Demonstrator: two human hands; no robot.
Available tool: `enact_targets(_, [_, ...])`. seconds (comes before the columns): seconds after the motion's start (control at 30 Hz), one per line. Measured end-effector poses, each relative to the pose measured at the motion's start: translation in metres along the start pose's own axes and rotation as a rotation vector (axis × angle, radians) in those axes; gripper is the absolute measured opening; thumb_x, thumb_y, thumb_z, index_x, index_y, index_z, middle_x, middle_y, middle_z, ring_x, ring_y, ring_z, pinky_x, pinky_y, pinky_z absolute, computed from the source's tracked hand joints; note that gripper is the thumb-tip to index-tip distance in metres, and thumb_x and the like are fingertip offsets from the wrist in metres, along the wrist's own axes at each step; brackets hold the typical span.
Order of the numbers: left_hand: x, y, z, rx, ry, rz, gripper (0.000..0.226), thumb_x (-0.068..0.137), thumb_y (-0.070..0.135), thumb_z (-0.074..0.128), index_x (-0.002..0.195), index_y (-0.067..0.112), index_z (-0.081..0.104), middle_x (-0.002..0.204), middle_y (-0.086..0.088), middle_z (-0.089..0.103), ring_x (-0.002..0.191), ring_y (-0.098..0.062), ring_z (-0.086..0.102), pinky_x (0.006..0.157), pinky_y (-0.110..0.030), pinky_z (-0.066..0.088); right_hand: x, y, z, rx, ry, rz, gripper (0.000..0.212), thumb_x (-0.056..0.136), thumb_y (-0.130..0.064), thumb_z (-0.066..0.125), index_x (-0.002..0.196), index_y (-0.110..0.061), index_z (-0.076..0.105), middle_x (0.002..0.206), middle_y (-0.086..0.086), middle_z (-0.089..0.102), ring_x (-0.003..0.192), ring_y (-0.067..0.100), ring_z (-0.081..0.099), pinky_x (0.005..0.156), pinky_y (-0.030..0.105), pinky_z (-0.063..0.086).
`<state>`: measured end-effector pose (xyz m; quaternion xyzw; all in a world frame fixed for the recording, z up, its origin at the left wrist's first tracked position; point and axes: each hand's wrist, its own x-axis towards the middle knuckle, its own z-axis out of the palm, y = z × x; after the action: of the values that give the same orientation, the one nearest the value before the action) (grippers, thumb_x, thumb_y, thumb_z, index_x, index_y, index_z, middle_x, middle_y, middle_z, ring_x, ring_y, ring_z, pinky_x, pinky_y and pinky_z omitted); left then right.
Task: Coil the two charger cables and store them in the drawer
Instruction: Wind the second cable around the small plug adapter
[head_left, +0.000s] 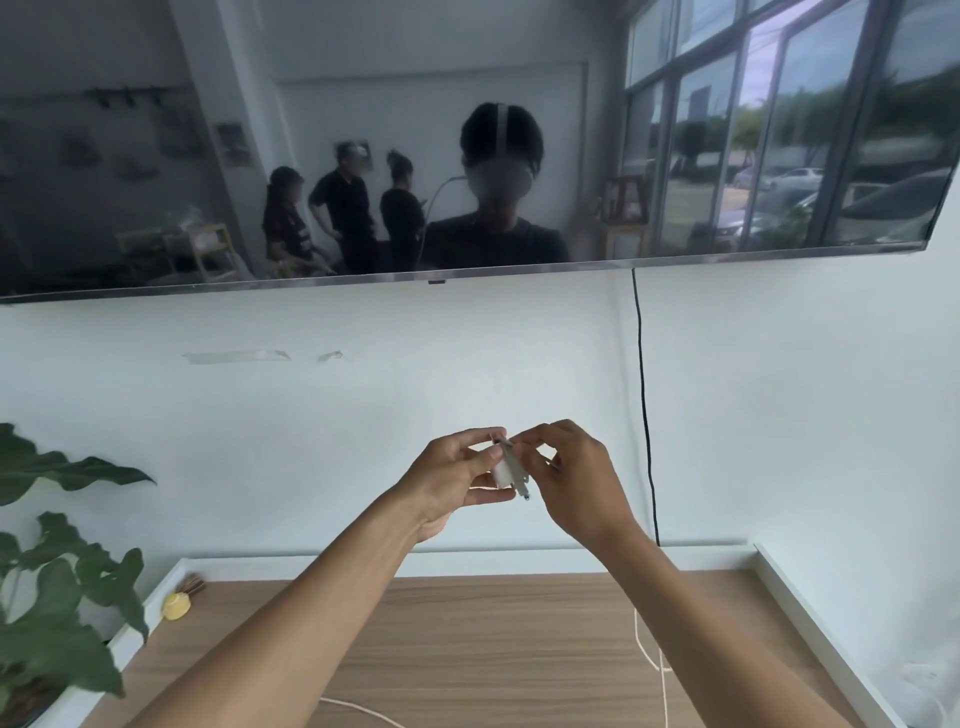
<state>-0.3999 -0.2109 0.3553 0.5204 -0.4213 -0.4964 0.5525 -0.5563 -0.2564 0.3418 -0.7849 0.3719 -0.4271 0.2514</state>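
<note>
Both hands are raised in front of the white wall, above the wooden shelf top (467, 639). My left hand (457, 480) grips a small white charger plug (506, 470) between thumb and fingers, its metal prongs pointing down to the right. My right hand (576, 478) pinches the top of the plug, where a cable connector seems to sit. A cream-white cable (647, 649) hangs down behind my right forearm and runs over the wood. Another stretch of white cable (358, 709) lies on the wood near the bottom edge. No drawer shows in this view.
A wall-mounted TV (467, 135) hangs overhead, with a black power cord (644, 405) dropping down the wall. A leafy plant (57, 582) stands at the left. A small yellow object (176, 605) lies on the shelf's left end. White raised edges (810, 603) frame the wooden top.
</note>
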Motion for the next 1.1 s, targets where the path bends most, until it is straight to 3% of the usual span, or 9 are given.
enact_targets(0.17, [-0.003,-0.006,-0.002,-0.168,-0.033,0.004,0.019,0.097,0.005,0.054,0.115,0.006,0.062,0.103,-0.019,0.063,0.095,-0.037,0.065,0.086,-0.045,0.058,-0.002,-0.007,-0.008,0.086,-0.043,0.01,0.011,0.093,-0.028,0.058,0.091,-0.023,0.068,0.045,-0.024,0.052,0.039,0.007,0.042,0.041,0.013,0.027])
enact_targets(0.23, [-0.004,-0.007,-0.003,-0.223,-0.049,-0.012,0.019,0.097,0.012,0.056,0.114,0.004,0.061,0.108,-0.022,0.063,0.096,-0.038,0.066,0.09,-0.047,0.056,-0.001,-0.007,-0.011,0.119,-0.053,0.0,0.01,0.093,-0.027,0.059,0.091,-0.024,0.069,0.04,-0.021,0.049,0.037,0.011,0.034,0.041,0.014,0.024])
enact_targets(0.33, [-0.005,-0.005,-0.004,-0.176,-0.042,-0.026,0.029,0.095,0.026,0.06,0.109,0.001,0.062,0.101,-0.02,0.066,0.094,-0.04,0.068,0.091,-0.048,0.056,-0.002,-0.007,-0.013,0.142,-0.087,0.004,0.008,0.09,-0.023,0.062,0.091,-0.027,0.07,0.044,-0.019,0.054,0.041,0.01,0.039,0.043,0.016,0.032])
enact_targets(0.5, [-0.007,0.002,-0.01,-0.033,-0.118,-0.047,0.036,0.091,0.015,0.065,0.116,-0.011,0.061,0.115,-0.03,0.066,0.106,-0.04,0.067,0.093,-0.043,0.056,-0.003,-0.008,-0.017,0.193,-0.188,0.051,0.009,0.085,-0.024,0.068,0.085,-0.033,0.07,0.075,0.003,0.071,0.047,0.009,0.05,0.05,0.031,0.045])
enact_targets(0.57, [-0.01,0.002,-0.014,0.016,-0.183,-0.048,0.033,0.093,0.013,0.063,0.117,-0.01,0.062,0.116,-0.029,0.067,0.109,-0.036,0.067,0.093,-0.04,0.056,-0.001,-0.008,-0.02,0.172,-0.237,0.051,0.009,0.084,-0.023,0.069,0.081,-0.031,0.069,0.084,0.002,0.073,0.049,0.009,0.05,0.055,0.036,0.048])
enact_targets(0.7, [-0.014,0.002,-0.018,0.125,-0.252,-0.038,0.028,0.094,0.009,0.061,0.118,-0.004,0.065,0.118,-0.026,0.068,0.111,-0.035,0.066,0.095,-0.039,0.054,0.0,-0.013,-0.027,0.029,-0.29,0.027,0.021,0.087,-0.014,0.063,0.078,-0.032,0.068,0.06,0.0,0.065,0.056,0.023,0.057,0.052,0.032,0.041])
enact_targets(0.8, [-0.017,0.008,-0.021,0.262,-0.271,0.02,0.024,0.094,0.008,0.06,0.117,0.001,0.066,0.119,-0.021,0.068,0.11,-0.031,0.068,0.093,-0.035,0.055,0.003,-0.017,-0.031,-0.048,-0.322,-0.034,0.024,0.088,-0.007,0.058,0.079,-0.028,0.066,0.067,0.009,0.066,0.065,0.034,0.06,0.049,0.03,0.039])
enact_targets(0.97, [-0.025,0.015,-0.028,0.352,-0.321,0.086,0.026,0.096,0.007,0.058,0.12,-0.001,0.063,0.12,-0.021,0.067,0.109,-0.03,0.068,0.089,-0.03,0.054,0.014,-0.023,-0.04,-0.067,-0.321,-0.116,0.023,0.09,-0.006,0.056,0.08,-0.024,0.066,0.064,-0.027,0.064,0.048,0.018,0.043,0.046,0.023,0.037])
enact_targets(1.1, [-0.029,0.019,-0.03,0.323,-0.34,0.073,0.029,0.094,0.005,0.059,0.121,-0.003,0.058,0.116,-0.02,0.068,0.107,-0.03,0.068,0.088,-0.031,0.055,0.018,-0.023,-0.03,0.038,-0.302,-0.121,0.021,0.088,-0.01,0.062,0.077,-0.027,0.069,0.065,-0.013,0.066,0.051,0.022,0.044,0.047,0.03,0.041])
